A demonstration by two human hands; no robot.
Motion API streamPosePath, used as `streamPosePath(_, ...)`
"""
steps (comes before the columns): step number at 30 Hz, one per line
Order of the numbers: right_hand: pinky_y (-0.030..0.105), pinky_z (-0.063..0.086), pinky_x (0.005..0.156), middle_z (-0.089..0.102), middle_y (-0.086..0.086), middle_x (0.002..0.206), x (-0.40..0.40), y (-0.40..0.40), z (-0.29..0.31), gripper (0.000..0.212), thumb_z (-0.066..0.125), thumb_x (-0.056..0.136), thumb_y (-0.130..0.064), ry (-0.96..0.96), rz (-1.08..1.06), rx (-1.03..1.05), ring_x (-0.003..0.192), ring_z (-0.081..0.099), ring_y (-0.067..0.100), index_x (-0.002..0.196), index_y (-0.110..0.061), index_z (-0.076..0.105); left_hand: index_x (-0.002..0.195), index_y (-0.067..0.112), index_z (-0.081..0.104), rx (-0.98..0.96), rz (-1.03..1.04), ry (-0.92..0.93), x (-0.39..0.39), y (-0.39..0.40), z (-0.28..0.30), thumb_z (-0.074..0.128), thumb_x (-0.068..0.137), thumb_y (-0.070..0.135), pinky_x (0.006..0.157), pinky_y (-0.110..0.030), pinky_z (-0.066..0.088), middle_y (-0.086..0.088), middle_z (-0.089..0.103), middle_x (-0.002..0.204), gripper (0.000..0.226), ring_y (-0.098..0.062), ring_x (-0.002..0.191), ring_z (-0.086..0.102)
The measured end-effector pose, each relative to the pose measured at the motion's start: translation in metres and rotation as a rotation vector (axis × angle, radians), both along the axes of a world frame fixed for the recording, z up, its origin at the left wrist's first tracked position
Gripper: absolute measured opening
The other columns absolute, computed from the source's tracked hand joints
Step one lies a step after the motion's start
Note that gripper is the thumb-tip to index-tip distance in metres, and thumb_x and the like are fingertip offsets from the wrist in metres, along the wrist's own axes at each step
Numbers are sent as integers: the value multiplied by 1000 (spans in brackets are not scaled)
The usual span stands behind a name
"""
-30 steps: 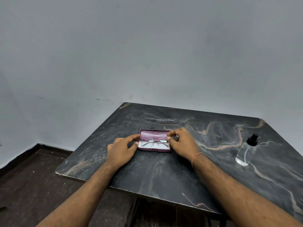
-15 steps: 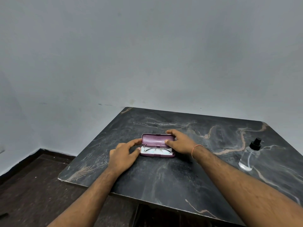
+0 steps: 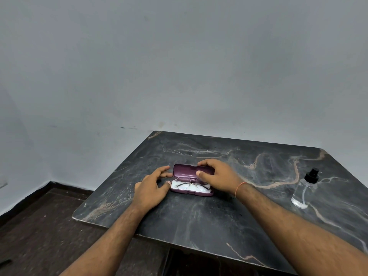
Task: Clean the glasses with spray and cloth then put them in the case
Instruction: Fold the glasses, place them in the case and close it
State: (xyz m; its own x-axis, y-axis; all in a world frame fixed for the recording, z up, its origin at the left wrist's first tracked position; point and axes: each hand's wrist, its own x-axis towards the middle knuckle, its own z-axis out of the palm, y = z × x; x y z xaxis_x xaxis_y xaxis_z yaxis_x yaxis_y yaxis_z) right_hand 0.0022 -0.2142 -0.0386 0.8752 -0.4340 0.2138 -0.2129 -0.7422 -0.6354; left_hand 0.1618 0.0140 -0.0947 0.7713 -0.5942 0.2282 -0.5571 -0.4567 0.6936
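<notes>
Our right hand grips the case lid – tipped further over the glasses than before – left hand open beside it.

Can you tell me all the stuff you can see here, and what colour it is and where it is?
table: one, dark marble with tan veins, fills the lower middle
case: one, purple outside and white inside, lid open, mid table
glasses: one pair, thin metal frame, lying in the case
bottle: one, clear with a black spray top, upright at the table's right side
wall: grey, behind the table
floor: dark, lower left
band: one, orange, on the right wrist
left hand: fingers spread beside the case's left end, thumb at its base
right hand: fingers over the lid's top edge, thumb in front of the lid
</notes>
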Motion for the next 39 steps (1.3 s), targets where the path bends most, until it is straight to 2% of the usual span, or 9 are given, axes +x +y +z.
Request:
streamPosePath(2, 31, 56, 98, 73, -11, 122, -8, 2, 0, 48, 83, 90, -50, -25, 62, -95, 107, 68, 7, 132, -30, 73, 150, 54, 54, -5, -3, 4, 0, 0, 0, 68, 102, 36, 124, -46, 32, 59, 62, 116, 54, 2, 137, 60)
streamPosePath(5, 28, 52, 99, 67, -14, 129, -19, 9, -1, 75, 87, 76, -66, 14, 126, -194, 116, 63, 5, 141, -34, 66, 148, 53, 57, 0, 3, 8, 0, 0, 0, 67, 102, 32, 126, -47, 34, 53, 68, 115, 52, 2, 135, 61)
streamPosePath(9, 29, 50, 101, 54, -19, 141, -29, 24, -9, 118, 76, 59, -93, 35, 149, -330, 126, 55, 4, 158, -36, 47, 144, 51, 61, 19, 1, -14, -2, 0, 2, 65, 102, 33, 123, -43, 35, 56, 65, 111, 46, 1, 136, 60)
streamPosePath(11, 32, 51, 104, 50, -20, 148, -32, 29, -13, 124, 75, 59, -93, 28, 151, -389, 131, 54, 5, 163, -35, 40, 142, 52, 62, 31, -1, -24, -3, 0, 3, 63, 103, 34, 122, -42, 35, 58, 64, 110, 43, 1, 136, 59)
streamPosePath(16, 36, 55, 104, 52, -18, 157, -37, 37, -14, 93, 70, 82, -65, 4, 179, -512, 137, 56, 10, 163, -35, 38, 139, 51, 65, 23, 17, -17, -1, -1, 1, 59, 107, 30, 122, -40, 34, 55, 67, 101, 39, 0, 135, 61)
streamPosePath(22, 38, 61, 94, 66, -14, 150, -45, 39, -24, 45, 66, 98, -45, -55, 281, -627, 127, 70, 15, 142, -38, 68, 118, 61, 71, 33, 4, 33, -2, -2, 4, 39, 102, 46, 123, -44, 30, 57, 65, 97, 39, -2, 136, 58)
streamPosePath(27, 39, 65, 82, 70, -9, 147, -46, 39, -35, 36, 70, 101, -39, -139, 287, -676, 115, 76, 21, 136, -34, 74, 102, 68, 71, 55, -18, -31, -5, 1, 3, 61, 102, 60, 122, -46, 34, 36, 75, 122, 13, 3, 131, 62)
streamPosePath(32, 40, 65, 78, 71, -4, 145, -46, 38, -40, 34, 67, 103, -40, -184, 291, -722, 109, 77, 23, 134, -30, 76, 96, 75, 68, 30, -45, -27, -6, 4, 3, 67, 100, 64, 122, -42, 35, 44, 72, 106, 12, 11, 122, 64)
streamPosePath(39, 38, 64, 85, 69, -6, 148, -48, 42, -39, 37, 65, 104, -48, -182, 277, -690, 112, 76, 22, 135, -31, 76, 105, 69, 70, 25, -51, -43, -10, 5, 4, 65, 102, 64, 122, -44, 36, 36, 76, 122, 8, 10, 123, 64)
